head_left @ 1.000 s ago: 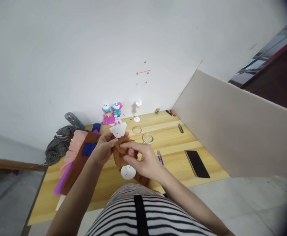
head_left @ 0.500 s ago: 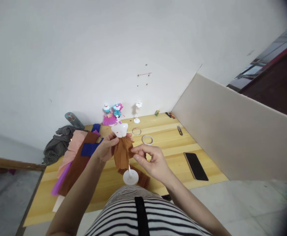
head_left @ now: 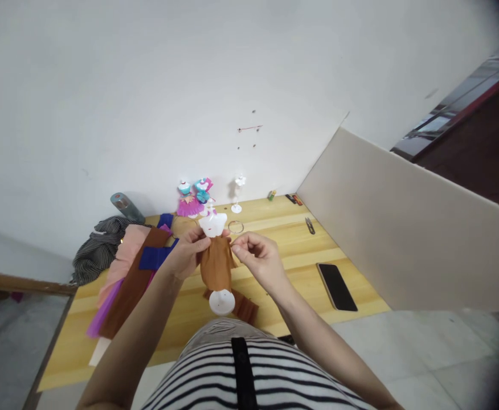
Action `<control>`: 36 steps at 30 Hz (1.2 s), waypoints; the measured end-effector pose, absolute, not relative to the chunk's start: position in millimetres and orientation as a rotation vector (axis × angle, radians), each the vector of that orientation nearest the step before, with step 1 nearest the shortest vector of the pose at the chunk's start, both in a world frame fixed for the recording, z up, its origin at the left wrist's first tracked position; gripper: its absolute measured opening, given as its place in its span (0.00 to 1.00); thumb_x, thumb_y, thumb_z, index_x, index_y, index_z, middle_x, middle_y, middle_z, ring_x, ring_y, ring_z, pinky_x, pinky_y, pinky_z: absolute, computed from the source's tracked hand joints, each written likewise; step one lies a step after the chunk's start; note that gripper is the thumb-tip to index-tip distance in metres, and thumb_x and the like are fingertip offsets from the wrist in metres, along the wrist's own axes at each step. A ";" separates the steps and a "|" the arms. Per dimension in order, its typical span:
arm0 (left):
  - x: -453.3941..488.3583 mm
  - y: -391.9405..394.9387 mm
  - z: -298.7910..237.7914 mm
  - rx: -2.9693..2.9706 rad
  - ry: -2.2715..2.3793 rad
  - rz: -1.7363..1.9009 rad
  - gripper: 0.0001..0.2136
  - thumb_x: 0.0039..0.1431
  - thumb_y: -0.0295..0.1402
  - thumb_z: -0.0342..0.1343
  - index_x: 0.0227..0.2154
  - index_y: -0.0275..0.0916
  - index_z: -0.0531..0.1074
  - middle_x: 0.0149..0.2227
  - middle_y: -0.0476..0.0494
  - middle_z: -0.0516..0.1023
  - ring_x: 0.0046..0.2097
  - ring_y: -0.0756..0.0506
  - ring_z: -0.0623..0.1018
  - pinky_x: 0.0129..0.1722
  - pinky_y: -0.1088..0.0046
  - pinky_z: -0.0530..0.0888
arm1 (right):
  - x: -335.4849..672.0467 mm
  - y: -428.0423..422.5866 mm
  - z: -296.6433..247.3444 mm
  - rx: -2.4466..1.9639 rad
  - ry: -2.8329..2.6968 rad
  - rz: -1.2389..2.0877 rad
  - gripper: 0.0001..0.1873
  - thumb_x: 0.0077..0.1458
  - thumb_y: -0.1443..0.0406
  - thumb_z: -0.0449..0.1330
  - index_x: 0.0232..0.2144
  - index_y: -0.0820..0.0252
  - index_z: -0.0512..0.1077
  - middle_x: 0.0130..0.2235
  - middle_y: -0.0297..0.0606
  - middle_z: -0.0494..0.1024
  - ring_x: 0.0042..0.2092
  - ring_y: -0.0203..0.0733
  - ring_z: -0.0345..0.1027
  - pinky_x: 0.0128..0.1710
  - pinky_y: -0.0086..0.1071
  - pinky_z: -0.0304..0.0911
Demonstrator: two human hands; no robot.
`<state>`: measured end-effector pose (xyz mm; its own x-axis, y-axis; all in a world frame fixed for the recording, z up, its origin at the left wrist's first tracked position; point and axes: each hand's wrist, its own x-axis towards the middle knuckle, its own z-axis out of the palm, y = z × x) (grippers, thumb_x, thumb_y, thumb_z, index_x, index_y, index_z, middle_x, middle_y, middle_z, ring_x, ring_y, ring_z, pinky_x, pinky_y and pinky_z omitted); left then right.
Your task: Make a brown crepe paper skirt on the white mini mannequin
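A small white dress-form mannequin (head_left: 213,225) is held up in front of me, its round base (head_left: 222,303) tilted toward my body. Brown pleated material (head_left: 216,266), like crepe paper or cloth, hangs round its lower part as a skirt. My left hand (head_left: 186,251) is closed round the mannequin at the waist, thumb in front and some fingers hidden behind. On the other side, my right hand (head_left: 261,259) pinches the upper right edge of the brown skirt between thumb and forefinger. Another brown pleated piece (head_left: 246,307) lies on the table below.
Dressed mini mannequins (head_left: 189,205) and a bare white one (head_left: 237,196) stand by the wall. Folded coloured sheets (head_left: 123,285), striped cloth (head_left: 99,247) and a bottle (head_left: 127,207) are at left. A phone (head_left: 337,286), thread snips (head_left: 310,226) and a ring (head_left: 236,227) lie rightward.
The mannequin has turned slightly and its base has shifted a little left. My right hand has moved up along the skirt's edge, toward the waist, and now covers the white ring.
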<state>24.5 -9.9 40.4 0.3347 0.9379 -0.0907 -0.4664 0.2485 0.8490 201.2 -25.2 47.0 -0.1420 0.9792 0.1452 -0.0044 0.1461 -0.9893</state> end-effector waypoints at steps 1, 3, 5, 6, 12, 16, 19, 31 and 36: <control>22.1 -9.4 38.9 0.810 0.693 1.075 0.16 0.45 0.33 0.66 0.39 0.35 0.77 0.41 0.37 0.81 0.44 0.39 0.80 0.46 0.64 0.74 | 203.7 -23.3 42.7 -1.030 -1.364 1.229 0.11 0.47 0.60 0.60 0.20 0.61 0.66 0.18 0.27 0.59 0.21 0.30 0.49 0.22 0.27 0.47; 17.1 -7.2 33.6 0.760 0.702 1.106 0.16 0.47 0.32 0.65 0.41 0.35 0.77 0.42 0.37 0.81 0.45 0.39 0.79 0.48 0.64 0.73 | 208.9 -18.7 28.9 -1.039 -1.331 1.276 0.12 0.46 0.60 0.61 0.20 0.61 0.66 0.18 0.26 0.58 0.21 0.30 0.48 0.22 0.27 0.45; 13.0 -4.0 25.6 0.697 0.718 1.160 0.15 0.49 0.31 0.64 0.41 0.34 0.76 0.42 0.37 0.81 0.46 0.40 0.79 0.49 0.64 0.73 | 212.9 -14.2 8.9 -1.078 -1.290 1.329 0.13 0.45 0.60 0.62 0.19 0.61 0.66 0.17 0.26 0.58 0.21 0.29 0.48 0.22 0.27 0.45; 11.6 -2.3 21.1 0.660 0.730 1.190 0.14 0.49 0.31 0.63 0.41 0.34 0.76 0.43 0.37 0.81 0.46 0.40 0.79 0.50 0.63 0.72 | 214.1 -12.3 -2.4 -1.112 -1.251 1.358 0.13 0.44 0.59 0.63 0.18 0.61 0.66 0.17 0.26 0.59 0.21 0.29 0.49 0.22 0.27 0.45; 6.4 -1.7 -3.5 0.523 0.714 1.261 0.12 0.52 0.32 0.61 0.40 0.34 0.75 0.44 0.38 0.80 0.51 0.39 0.76 0.53 0.61 0.71 | 208.7 -11.0 -50.7 -1.145 -1.210 1.533 0.14 0.45 0.56 0.62 0.23 0.62 0.69 0.19 0.29 0.66 0.21 0.30 0.54 0.23 0.27 0.50; -3.6 -7.1 -18.3 0.546 0.644 1.297 0.15 0.49 0.35 0.63 0.41 0.37 0.75 0.44 0.39 0.80 0.54 0.36 0.74 0.53 0.60 0.70 | 201.7 -16.3 -57.1 -1.101 -1.292 1.657 0.12 0.41 0.60 0.66 0.27 0.62 0.73 0.24 0.33 0.73 0.25 0.32 0.62 0.28 0.28 0.57; -14.0 -8.9 -31.1 0.564 0.644 1.319 0.19 0.45 0.37 0.66 0.41 0.38 0.75 0.44 0.39 0.80 0.54 0.35 0.73 0.53 0.58 0.70 | 194.0 -23.3 -62.8 -1.045 -1.458 1.780 0.14 0.40 0.61 0.66 0.31 0.64 0.76 0.29 0.36 0.77 0.28 0.35 0.66 0.30 0.29 0.60; -35.5 -7.8 -65.3 0.563 0.926 1.307 0.19 0.49 0.35 0.63 0.46 0.37 0.73 0.52 0.36 0.75 0.58 0.38 0.69 0.54 0.64 0.67 | 162.5 -19.5 -123.5 -1.350 -2.217 1.369 0.07 0.50 0.73 0.57 0.28 0.64 0.75 0.32 0.39 0.78 0.35 0.40 0.70 0.35 0.28 0.59; -62.0 -30.7 -104.0 0.063 1.268 1.334 0.09 0.58 0.29 0.53 0.41 0.38 0.74 0.47 0.38 0.78 0.49 0.45 0.77 0.48 0.67 0.71 | 168.2 -8.7 -157.2 -1.637 -2.373 1.289 0.08 0.59 0.66 0.57 0.39 0.64 0.73 0.40 0.43 0.77 0.42 0.42 0.71 0.43 0.36 0.65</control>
<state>-62.0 -30.7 -104.0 -0.2665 0.7278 -0.6319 -0.6680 0.3331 0.6654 168.2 -8.7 -157.2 -0.4625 0.7726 -0.4350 0.7854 0.1294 -0.6053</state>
